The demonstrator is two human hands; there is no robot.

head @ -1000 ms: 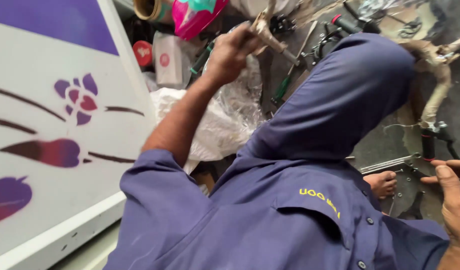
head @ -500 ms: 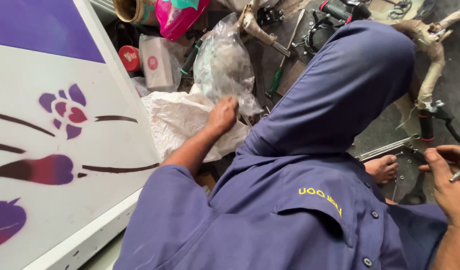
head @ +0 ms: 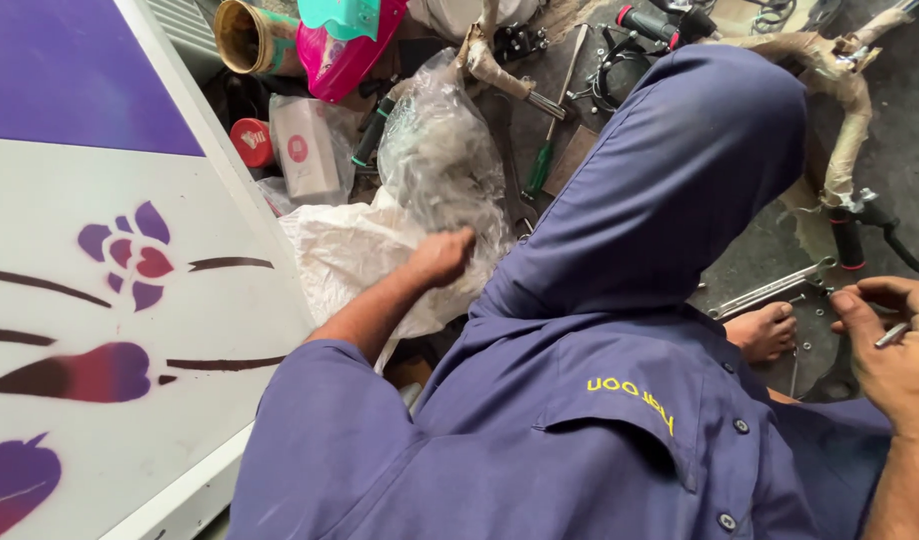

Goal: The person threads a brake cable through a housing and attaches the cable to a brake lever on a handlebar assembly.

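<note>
The left hand (head: 442, 256) is closed on the white plastic bag (head: 355, 262) – rummaging is judged in hand. A small metal pin (head: 892, 335) is pinched in the right hand (head: 895, 350), right of the bag. Beyond it stands a clear plastic bag (head: 442, 150) – a firmer grip is judged needed next.

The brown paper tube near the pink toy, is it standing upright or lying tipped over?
Tipped over. The brown tube lies on its side, its open mouth facing the camera beside the pink toy.
</note>
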